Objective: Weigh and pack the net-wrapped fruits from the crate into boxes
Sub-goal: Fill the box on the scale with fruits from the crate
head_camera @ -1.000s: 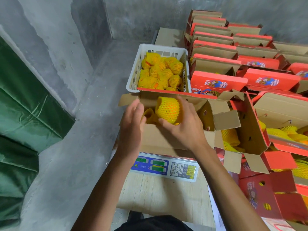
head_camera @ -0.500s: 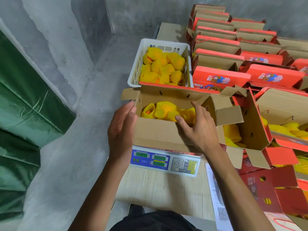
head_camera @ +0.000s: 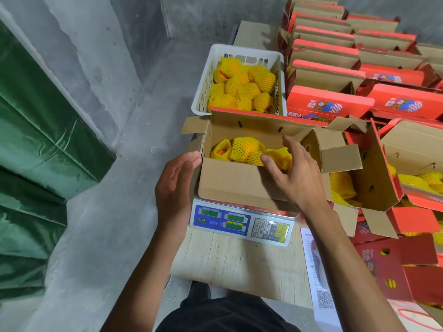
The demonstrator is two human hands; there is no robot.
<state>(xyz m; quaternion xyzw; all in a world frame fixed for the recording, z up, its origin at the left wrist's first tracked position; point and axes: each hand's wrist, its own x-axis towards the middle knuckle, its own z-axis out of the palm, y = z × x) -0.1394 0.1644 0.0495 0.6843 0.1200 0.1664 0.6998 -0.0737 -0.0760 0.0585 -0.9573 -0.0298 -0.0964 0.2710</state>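
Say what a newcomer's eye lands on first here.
Probably the open cardboard box on the scale at centre, holding yellow net-wrapped fruits; the left hand is by its left side, the right hand over its near rim. Behind stands a white crate of such fruits, with red boxes massed to the right.

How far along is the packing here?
Done: several boxes on the right already hold netted fruit.
In hand: an open box sits on the scale with fruit inside; the left hand is open beside it, and the right hand is open over the fruit.
Left: the crate still holds many fruits, and this box's flaps are open.
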